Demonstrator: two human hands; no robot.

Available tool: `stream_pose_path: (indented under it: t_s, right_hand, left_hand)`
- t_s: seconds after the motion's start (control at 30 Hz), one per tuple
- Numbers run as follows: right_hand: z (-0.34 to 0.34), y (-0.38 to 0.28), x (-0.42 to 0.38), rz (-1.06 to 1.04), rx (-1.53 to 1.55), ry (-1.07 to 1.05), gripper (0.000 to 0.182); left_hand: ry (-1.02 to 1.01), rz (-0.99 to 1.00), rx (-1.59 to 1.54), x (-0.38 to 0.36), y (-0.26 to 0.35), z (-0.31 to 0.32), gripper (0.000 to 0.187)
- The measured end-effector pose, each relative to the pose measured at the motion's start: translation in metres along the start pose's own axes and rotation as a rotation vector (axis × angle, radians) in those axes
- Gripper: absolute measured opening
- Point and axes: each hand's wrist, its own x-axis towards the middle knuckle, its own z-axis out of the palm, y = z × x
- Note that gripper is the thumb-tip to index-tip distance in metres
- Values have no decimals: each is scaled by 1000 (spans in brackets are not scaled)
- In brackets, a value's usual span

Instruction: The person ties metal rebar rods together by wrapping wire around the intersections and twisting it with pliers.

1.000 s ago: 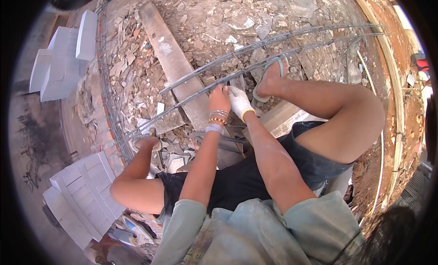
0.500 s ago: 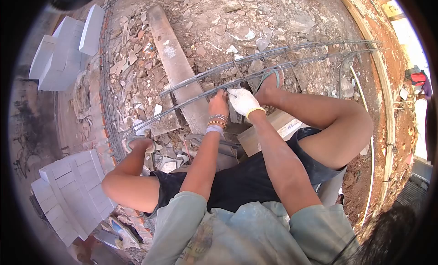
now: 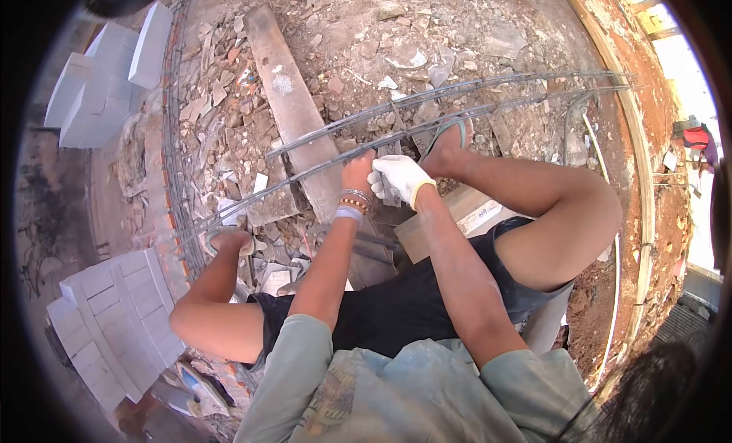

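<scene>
A long, narrow cage of steel rebar (image 3: 457, 123) runs across in front of me, over the rubble. My left hand (image 3: 357, 172), bare with bracelets at the wrist, is closed right at the cage's nearer bars; what its fingers grip is hidden. Close beside it, my right hand (image 3: 402, 176) wears a white knitted glove with a yellow cuff. Its fingers are curled just below the same bars, and anything inside them is too small to make out. A worn wooden plank (image 3: 293, 100) lies under the cage.
Broken bricks and stone rubble (image 3: 343, 62) cover the ground. Pale blocks are stacked (image 3: 114, 313) at lower left, and more blocks (image 3: 103, 85) stand at upper left. A timber board (image 3: 637, 153) edges the right side. My sandalled feet straddle the cage's near side.
My right hand has shifted slightly down and left, turning so its curled fingers show beside the left hand. My left hand has moved slightly left. The cage stays in place.
</scene>
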Motion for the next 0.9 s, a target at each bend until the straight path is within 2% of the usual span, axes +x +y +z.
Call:
stream_pose_path:
  t_s: [0.1, 0.13, 0.2, 0.27, 0.33, 0.37, 0.47, 0.5, 0.6, 0.63, 0.7, 0.73, 0.77, 0.8, 0.87, 0.9]
  right_hand:
    - [1, -17, -10, 76, -33, -50, 21]
    - [1, -16, -7, 33, -91, -43, 21]
    - [1, -15, -6, -45, -206, -28, 21]
    - [-7, -24, -12, 14, -297, -34, 25]
    - [-13, -35, -19, 87, -316, -7, 28]
    - [-24, -26, -2, 105, -307, 74, 32]
    - [-45, -3, 23, -251, -871, 459, 34]
    - [-37, -8, 9, -292, -927, 517, 37]
    - [-35, 7, 20, -354, -840, 447, 37]
    - [-34, 9, 25, -352, -823, 387, 41]
    - [-34, 9, 20, -256, -1052, 272, 42]
    - [-32, 6, 14, -204, -1160, 218, 42]
    - [-36, 13, 21, -21, -1303, 183, 44]
    - [-29, 1, 5, 7, -1394, 55, 44]
    - [-1, -26, -47, 70, -1563, -208, 46]
    - [4, -6, -45, 10, -1587, -193, 48]
  left_hand:
    - [59, 54, -54, -5, 1, -4, 27]
    - [92, 79, -76, -6, 2, -5, 28]
    - [65, -58, -122, -7, 13, -5, 40]
    - [57, -167, -220, -10, 22, -8, 47]
    - [246, -188, -431, -8, 22, 17, 50]
    - [342, -199, -534, -8, 20, 30, 52]
    - [178, -510, -960, -12, 43, 13, 61]
    - [192, -522, -954, -10, 36, 29, 61]
    - [244, -451, -871, -9, 27, 40, 59]
    - [223, -494, -979, -8, 28, 36, 59]
    - [177, -577, -1194, -4, 31, 34, 60]
    - [181, -555, -1258, -2, 26, 42, 61]
    - [183, -533, -1323, 0, 23, 47, 62]
    - [185, -510, -1389, 1, 19, 54, 64]
    - [42, -563, -1413, -2, 19, 45, 62]
    - [-11, -585, -1479, -1, 18, 49, 62]
